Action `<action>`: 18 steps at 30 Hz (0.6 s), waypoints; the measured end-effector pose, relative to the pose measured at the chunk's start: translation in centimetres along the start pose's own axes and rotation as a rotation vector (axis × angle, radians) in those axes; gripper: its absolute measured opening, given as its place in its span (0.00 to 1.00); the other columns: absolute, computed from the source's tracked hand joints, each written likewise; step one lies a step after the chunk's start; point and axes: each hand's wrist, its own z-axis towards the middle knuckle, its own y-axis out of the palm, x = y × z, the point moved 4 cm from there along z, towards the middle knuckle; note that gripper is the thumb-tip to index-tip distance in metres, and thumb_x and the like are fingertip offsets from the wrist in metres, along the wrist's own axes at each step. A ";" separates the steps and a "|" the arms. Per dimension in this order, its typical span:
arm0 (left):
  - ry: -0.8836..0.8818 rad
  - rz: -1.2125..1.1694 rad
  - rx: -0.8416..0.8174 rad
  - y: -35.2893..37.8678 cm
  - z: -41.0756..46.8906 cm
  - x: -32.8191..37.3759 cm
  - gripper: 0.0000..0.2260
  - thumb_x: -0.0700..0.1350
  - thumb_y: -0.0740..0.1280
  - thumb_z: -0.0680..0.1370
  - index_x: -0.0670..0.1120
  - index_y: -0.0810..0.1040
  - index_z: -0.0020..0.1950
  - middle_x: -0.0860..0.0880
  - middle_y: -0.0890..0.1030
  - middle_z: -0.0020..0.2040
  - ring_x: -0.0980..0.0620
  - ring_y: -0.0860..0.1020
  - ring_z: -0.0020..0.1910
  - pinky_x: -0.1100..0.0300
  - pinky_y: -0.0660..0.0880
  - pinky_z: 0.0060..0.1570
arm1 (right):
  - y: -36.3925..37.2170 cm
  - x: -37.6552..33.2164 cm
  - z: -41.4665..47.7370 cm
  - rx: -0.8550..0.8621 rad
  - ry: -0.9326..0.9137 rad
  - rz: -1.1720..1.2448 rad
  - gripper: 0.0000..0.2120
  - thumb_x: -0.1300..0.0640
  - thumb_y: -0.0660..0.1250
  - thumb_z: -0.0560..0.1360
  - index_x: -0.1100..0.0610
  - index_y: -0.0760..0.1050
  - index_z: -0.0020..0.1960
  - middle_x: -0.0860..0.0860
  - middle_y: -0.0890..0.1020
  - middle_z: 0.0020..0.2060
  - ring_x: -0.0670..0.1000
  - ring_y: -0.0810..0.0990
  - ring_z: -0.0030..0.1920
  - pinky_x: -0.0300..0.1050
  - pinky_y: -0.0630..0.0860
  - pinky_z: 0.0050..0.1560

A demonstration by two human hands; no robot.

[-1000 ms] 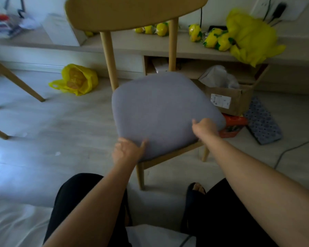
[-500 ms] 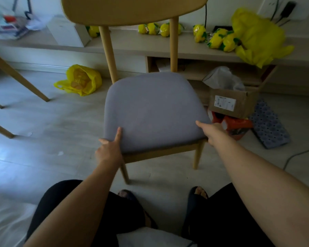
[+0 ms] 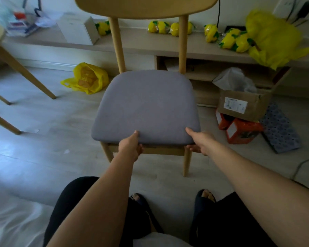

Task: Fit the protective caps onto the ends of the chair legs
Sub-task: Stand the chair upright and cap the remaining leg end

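Observation:
A wooden chair with a grey padded seat (image 3: 146, 104) stands upright on the floor facing me. My left hand (image 3: 129, 147) grips the seat's front edge left of centre, thumb on top. My right hand (image 3: 199, 141) grips the front right corner, fingers under the cushion. Two front legs show: the left front leg (image 3: 107, 153) and the right front leg (image 3: 186, 163), whose foot rests on the floor. The back legs are hidden by the seat. No protective caps are visible.
Table legs (image 3: 20, 68) slant in at the left. A yellow bag (image 3: 86, 78) lies behind the chair. A cardboard box (image 3: 243, 104), orange cartons (image 3: 239, 131) and a dotted mat (image 3: 279, 129) sit at the right. A low shelf (image 3: 141, 43) runs along the wall. My knees and feet are below.
The chair has swung from tilted and twisted to level and square to me. Both hands shifted along the seat's front edge, still holding it.

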 end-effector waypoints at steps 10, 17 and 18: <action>0.537 -0.340 0.118 -1.6 -5.5 4.2 0.18 0.58 0.75 0.72 0.46 0.74 0.50 0.44 0.81 0.44 0.50 0.78 0.30 0.59 0.75 0.26 | -1.5 -3.2 -8.8 0.208 -0.275 0.064 0.27 0.32 0.73 0.68 0.57 0.77 0.43 0.52 0.82 0.28 0.48 0.78 0.23 0.39 0.70 0.22; 0.649 -0.087 -0.145 2.5 -9.2 7.3 0.19 0.50 0.67 0.81 0.53 0.68 0.72 0.43 0.82 0.48 0.55 0.73 0.24 0.61 0.72 0.24 | -2.8 -8.6 -8.8 0.111 -0.394 0.339 0.23 0.33 0.71 0.71 0.52 0.76 0.51 0.51 0.82 0.38 0.45 0.80 0.25 0.41 0.80 0.28; 0.638 -0.032 -0.164 3.1 -9.5 6.7 0.20 0.49 0.66 0.82 0.55 0.68 0.73 0.44 0.82 0.48 0.55 0.73 0.23 0.62 0.72 0.23 | -2.9 -9.3 -8.6 0.107 -0.395 0.365 0.23 0.32 0.71 0.71 0.51 0.76 0.51 0.50 0.82 0.39 0.44 0.81 0.28 0.41 0.80 0.28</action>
